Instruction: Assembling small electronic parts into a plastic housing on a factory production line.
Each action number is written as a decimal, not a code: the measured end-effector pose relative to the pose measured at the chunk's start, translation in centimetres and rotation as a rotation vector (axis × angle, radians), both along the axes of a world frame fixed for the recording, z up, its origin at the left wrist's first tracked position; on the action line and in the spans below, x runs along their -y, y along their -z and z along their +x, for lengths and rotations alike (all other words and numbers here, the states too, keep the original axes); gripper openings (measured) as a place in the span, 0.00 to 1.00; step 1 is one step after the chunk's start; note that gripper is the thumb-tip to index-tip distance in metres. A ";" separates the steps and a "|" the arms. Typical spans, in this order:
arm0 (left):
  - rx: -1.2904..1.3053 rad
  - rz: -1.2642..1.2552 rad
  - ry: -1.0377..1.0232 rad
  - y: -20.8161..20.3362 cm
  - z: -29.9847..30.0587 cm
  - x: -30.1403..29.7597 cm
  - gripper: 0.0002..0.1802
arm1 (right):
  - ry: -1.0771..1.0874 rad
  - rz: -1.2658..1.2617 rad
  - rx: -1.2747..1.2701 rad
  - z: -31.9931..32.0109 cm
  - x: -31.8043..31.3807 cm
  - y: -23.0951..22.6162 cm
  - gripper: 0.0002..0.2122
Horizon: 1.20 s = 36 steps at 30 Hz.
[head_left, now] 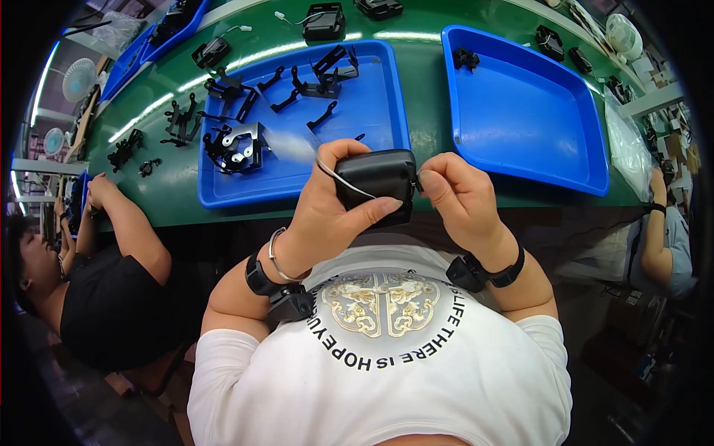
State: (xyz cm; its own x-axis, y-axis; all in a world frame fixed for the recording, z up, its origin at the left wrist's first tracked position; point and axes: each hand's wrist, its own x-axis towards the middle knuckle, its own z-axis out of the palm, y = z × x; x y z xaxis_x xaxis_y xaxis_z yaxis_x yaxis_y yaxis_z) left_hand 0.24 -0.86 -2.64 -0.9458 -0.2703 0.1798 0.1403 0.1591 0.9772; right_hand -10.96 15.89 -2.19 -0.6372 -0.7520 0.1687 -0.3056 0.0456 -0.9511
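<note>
My left hand is wrapped round a black box-shaped plastic housing, held over the front edge of the green table. A thin white cable runs across the housing and past my left fingers, its far end blurred by motion. At the housing's right side, my right hand is closed in a pinch. Something small and dark shows at those fingertips, too little of it visible to name. Beyond my left hand lies a blue tray with several black brackets and a silvery metal part.
A second blue tray at the right holds a small black part in its corner. More black housings with cables lie along the far side of the green table. Co-workers sit at left and right.
</note>
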 end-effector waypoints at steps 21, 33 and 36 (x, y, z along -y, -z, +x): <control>0.199 0.537 0.094 -0.3 -0.7 -0.1 0.29 | -0.038 0.028 -0.446 -0.7 -0.2 0.4 0.07; 0.235 0.506 0.079 -0.1 -0.8 0.3 0.29 | -0.023 0.059 -0.489 -0.3 0.0 0.5 0.09; 0.260 0.611 0.084 -0.4 -0.8 0.2 0.29 | 0.046 -0.229 -0.329 0.1 0.4 0.2 0.08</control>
